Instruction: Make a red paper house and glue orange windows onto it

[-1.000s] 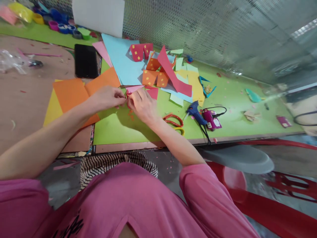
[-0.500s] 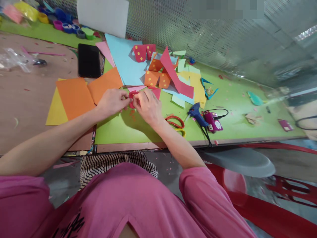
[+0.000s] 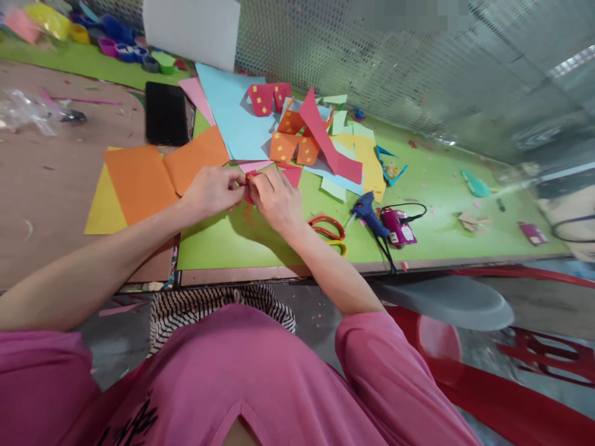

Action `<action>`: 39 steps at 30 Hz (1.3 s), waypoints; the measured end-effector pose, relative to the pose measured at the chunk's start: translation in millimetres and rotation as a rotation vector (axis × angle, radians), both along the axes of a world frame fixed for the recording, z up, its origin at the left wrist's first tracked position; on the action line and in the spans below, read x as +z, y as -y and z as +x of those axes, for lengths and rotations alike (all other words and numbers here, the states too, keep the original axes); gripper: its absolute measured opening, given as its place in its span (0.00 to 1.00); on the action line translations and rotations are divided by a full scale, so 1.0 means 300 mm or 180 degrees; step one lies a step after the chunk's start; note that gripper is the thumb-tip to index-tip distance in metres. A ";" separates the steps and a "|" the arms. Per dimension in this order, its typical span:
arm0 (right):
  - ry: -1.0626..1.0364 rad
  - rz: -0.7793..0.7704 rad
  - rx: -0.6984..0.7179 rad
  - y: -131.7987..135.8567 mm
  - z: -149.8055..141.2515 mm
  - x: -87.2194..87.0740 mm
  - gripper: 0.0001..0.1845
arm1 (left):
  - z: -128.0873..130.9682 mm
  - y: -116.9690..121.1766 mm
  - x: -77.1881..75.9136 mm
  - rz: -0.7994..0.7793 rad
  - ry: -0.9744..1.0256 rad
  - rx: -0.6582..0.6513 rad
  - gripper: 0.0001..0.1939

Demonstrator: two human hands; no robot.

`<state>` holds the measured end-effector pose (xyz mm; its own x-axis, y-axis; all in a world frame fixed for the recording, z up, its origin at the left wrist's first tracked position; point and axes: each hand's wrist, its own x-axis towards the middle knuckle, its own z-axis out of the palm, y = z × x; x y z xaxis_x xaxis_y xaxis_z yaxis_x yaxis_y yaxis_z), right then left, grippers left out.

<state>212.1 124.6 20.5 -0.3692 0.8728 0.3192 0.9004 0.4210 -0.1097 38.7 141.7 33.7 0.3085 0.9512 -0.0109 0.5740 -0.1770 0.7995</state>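
Note:
Between my fingertips is a small piece of red paper, mostly covered by my fingers. My left hand pinches its left side, while my right hand is closed on it from the right. Just beyond my right hand lies another red paper piece. Red and orange paper shapes with yellow squares stand farther back: a red one and an orange one. A long red strip leans over the orange shapes. Scissors with red and yellow handles rest beside my right forearm.
A blue glue gun and a purple device with a cable lie to the right. Orange sheets and a black phone are on the left. Light blue paper lies at the back. Small paint pots line the far left.
My fingers have shifted slightly around the red paper, and less of it shows now. Both hands stay in nearly the same place; the view has moved a little.

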 end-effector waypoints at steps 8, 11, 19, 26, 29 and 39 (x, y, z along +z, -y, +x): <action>-0.0117 0.0216 0.0207 0.010 0.022 -0.003 0.18 | -0.003 0.000 0.008 -0.0132 0.0170 0.0035 0.06; -0.0179 0.0352 0.0261 0.005 0.041 0.005 0.18 | -0.006 -0.002 0.007 -0.0211 0.0303 0.0049 0.06; 0.0156 0.0098 0.0428 -0.006 0.064 0.020 0.23 | -0.007 -0.002 -0.007 -0.0181 0.0544 0.0097 0.04; 0.0385 0.0055 0.0375 0.009 0.037 0.014 0.26 | 0.002 0.000 -0.014 -0.0193 0.0917 0.0127 0.04; 0.0434 -0.0125 0.0255 0.022 0.018 0.023 0.27 | 0.005 -0.002 -0.020 -0.0203 0.0935 0.0151 0.04; -0.0171 -0.0367 0.0011 0.055 -0.028 0.010 0.29 | 0.009 -0.005 -0.032 -0.0244 0.0875 0.0211 0.03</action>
<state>203.8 108.1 23.5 -0.3573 0.9037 0.2361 0.8905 0.4058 -0.2056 41.5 143.1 24.1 0.2472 0.9689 -0.0083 0.3423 -0.0793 0.9362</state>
